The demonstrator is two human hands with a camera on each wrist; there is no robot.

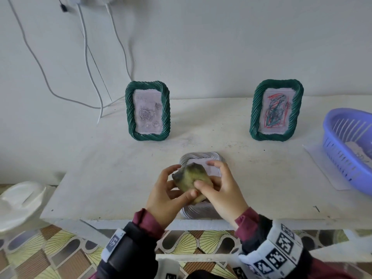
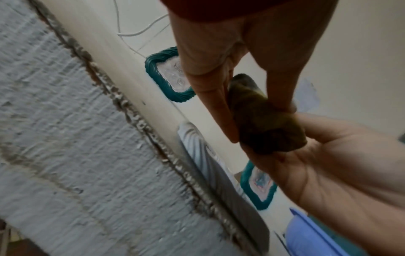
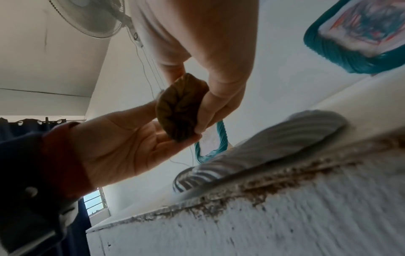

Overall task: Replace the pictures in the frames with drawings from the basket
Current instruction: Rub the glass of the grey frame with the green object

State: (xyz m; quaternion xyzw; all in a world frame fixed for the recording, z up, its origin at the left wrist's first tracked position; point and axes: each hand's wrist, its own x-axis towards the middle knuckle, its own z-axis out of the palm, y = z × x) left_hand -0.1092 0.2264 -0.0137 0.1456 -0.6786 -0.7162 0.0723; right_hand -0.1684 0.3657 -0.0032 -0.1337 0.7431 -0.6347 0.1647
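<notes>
Both hands meet just above the white frame [image 1: 201,158], which lies flat at the near edge of the desk [image 1: 120,168]. The left hand [image 1: 163,190] and the right hand [image 1: 223,190] together hold a crumpled yellow-green cloth [image 1: 191,181]. The left fingers [image 1: 171,171] curl round its left side with the thumb pressed beneath; the right fingers [image 1: 216,165] arch over its far side, the thumb pinching its front. Beyond the white frame, to its left, a green frame [image 1: 148,110] stands upright with a grey rose picture [image 1: 148,113]. Beyond it to the right stands a second green frame [image 1: 276,110] with a red and green scribbled drawing [image 1: 274,113]. Far right of the white frame sits a purple basket [image 1: 342,133] on a sheet of paper [image 1: 322,162], with more paper inside.
</notes>
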